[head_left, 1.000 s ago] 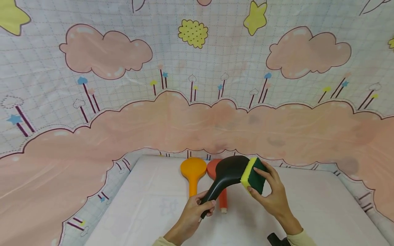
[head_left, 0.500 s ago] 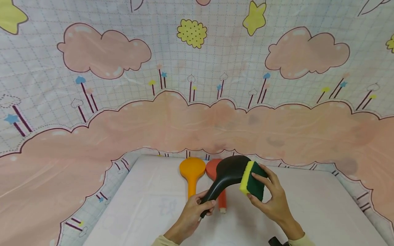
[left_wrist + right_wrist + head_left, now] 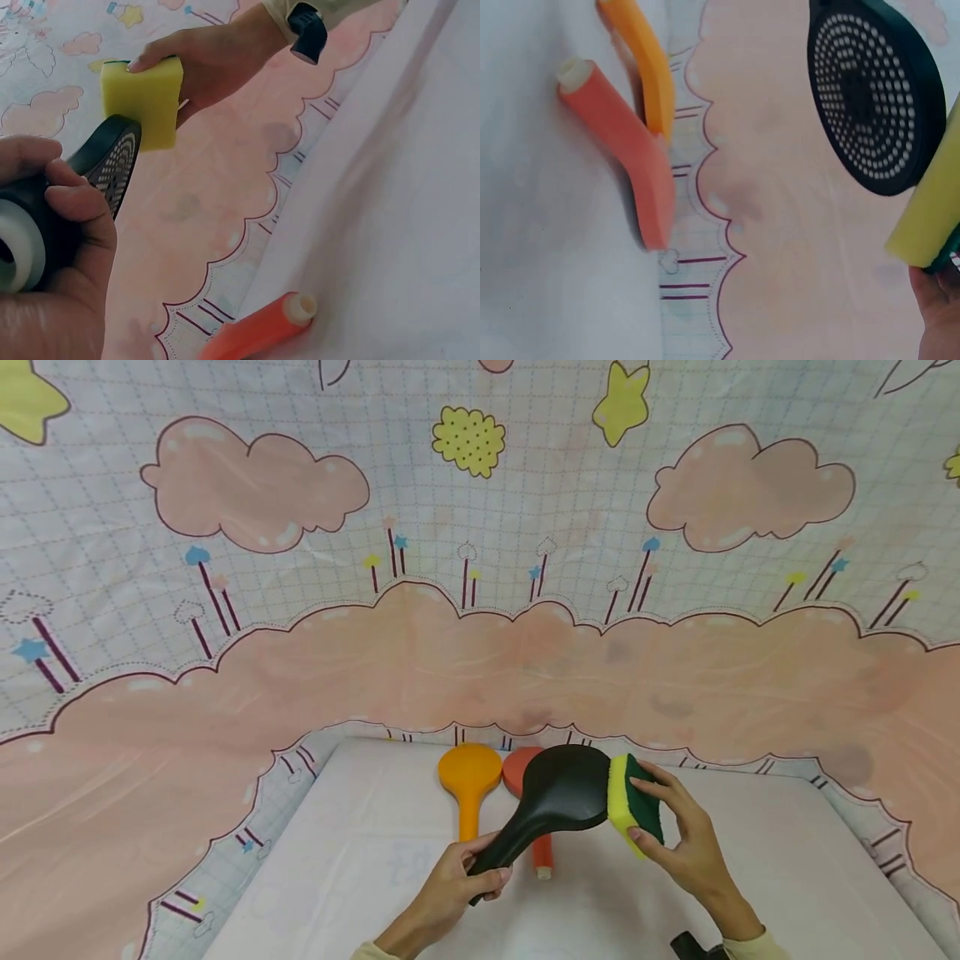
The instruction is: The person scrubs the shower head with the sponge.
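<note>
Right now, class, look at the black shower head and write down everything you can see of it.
The black shower head looks like matte plastic: a round head with rings of small holes on its face, as the right wrist view shows, tapering into a handle. It is held tilted above the white surface, head up and away. The left hand grips the handle; the yellow side of a sponge, held by the right hand, meets the head's right edge.

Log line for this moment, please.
left hand: grips black shower head handle | right hand: holds sponge against head's edge | orange, red heads: on table
</note>
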Action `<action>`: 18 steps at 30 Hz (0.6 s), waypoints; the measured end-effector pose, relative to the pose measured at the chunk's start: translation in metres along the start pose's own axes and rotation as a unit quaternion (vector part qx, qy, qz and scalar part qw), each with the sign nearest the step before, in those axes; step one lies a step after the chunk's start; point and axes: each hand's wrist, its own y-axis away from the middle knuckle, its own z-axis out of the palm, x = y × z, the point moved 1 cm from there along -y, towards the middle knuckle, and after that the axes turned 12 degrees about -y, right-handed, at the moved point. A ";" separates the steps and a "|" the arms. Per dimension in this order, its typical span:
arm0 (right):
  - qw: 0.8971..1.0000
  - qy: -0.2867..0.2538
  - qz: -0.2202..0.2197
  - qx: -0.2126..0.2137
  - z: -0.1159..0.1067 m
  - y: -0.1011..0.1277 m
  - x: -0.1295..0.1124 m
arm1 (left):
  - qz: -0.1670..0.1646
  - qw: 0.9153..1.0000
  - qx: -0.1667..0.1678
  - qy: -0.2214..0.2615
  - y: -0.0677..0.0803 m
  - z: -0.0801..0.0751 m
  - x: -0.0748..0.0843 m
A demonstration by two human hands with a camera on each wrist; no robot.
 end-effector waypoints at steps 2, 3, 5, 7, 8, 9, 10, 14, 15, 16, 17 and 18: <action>1.000 -0.026 0.008 -0.008 -0.003 0.000 0.001 | 0.001 1.000 -0.007 -0.007 0.002 -0.002 0.000; 0.999 -0.038 0.010 -0.012 -0.004 0.000 0.001 | 0.002 1.000 -0.011 -0.011 0.003 -0.003 0.000; 0.998 -0.060 0.016 -0.019 -0.006 0.000 0.002 | 0.009 1.000 -0.022 -0.019 0.005 -0.004 0.000; 0.996 -0.079 0.018 -0.025 -0.008 0.000 0.003 | 0.017 0.999 -0.035 -0.023 0.007 -0.005 -0.001; 0.996 -0.088 0.019 -0.026 -0.009 0.000 0.004 | 0.020 0.999 -0.041 -0.022 0.008 -0.005 -0.001; 0.995 -0.096 0.019 -0.029 -0.010 0.000 0.004 | 0.023 0.998 -0.048 -0.022 0.009 -0.006 -0.001; 0.994 -0.102 0.020 -0.031 -0.011 0.000 0.005 | 0.024 0.998 -0.056 -0.021 0.010 -0.006 -0.002; 0.992 -0.116 0.031 -0.035 -0.016 -0.001 0.006 | 0.027 0.997 -0.073 -0.027 0.014 -0.008 -0.002; 0.992 -0.117 0.037 -0.034 -0.017 -0.001 0.006 | 0.029 0.996 -0.077 -0.031 0.014 -0.008 -0.002; 0.992 -0.116 0.039 -0.033 -0.017 -0.001 0.006 | 0.032 0.996 -0.079 -0.034 0.014 -0.008 -0.003; 0.992 -0.113 0.044 -0.030 -0.018 -0.002 0.006 | 0.035 0.996 -0.079 -0.038 0.015 -0.008 -0.003; 0.992 -0.111 0.048 -0.027 -0.018 -0.002 0.006 | 0.038 0.995 -0.080 -0.040 0.015 -0.007 -0.003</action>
